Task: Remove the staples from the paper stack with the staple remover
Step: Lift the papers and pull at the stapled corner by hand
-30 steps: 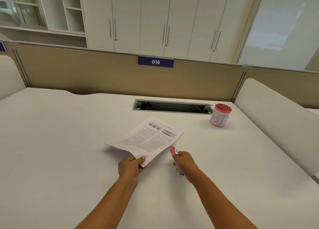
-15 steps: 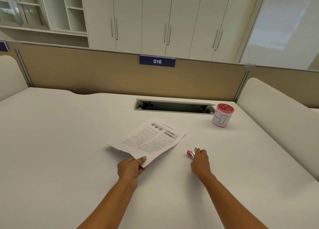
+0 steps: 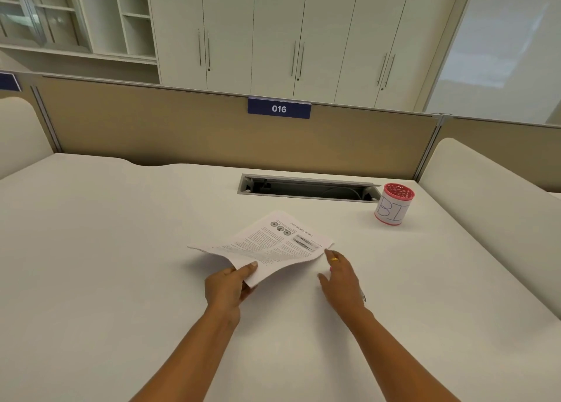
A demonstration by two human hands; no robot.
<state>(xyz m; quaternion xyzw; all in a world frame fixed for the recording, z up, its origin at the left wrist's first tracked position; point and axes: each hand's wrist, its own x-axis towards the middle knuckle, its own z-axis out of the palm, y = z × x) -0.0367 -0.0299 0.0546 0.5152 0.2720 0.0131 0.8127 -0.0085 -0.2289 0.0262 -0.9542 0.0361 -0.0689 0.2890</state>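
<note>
**Paper stack pinched at its near corner, right hand at its right corner**

The paper stack (image 3: 273, 244) is near the middle of the surface (image 3: 121, 250), turned so that its corners point to the near and far edges. Its printed side faces up. The left hand (image 3: 227, 289) has its grip clamped on the near corner, thumb on top and fingers below. That end is raised off the surface and bends upward, with shadow under it, while the far corner looks to be lying flat.

The right hand (image 3: 341, 280) lies palm down just right of the stack, its fingers reaching toward the stack's right corner. One finger wears a gold ring (image 3: 334, 259). Of the staple remover (image 3: 331, 268) only a sliver of pink shows beneath the fingers; the hand hides the rest. Whether the right grip is closed round it or lying loose over it cannot be told.

Toward the far edge a cable slot (image 3: 306, 187) is cut into the surface. A pink-rimmed pot (image 3: 393, 207) with a white label lettered "BI" stands just beside its right end, well apart from the stack. Behind the far edge rises a tan partition carrying a blue sign (image 3: 279, 109) reading 016.
</note>
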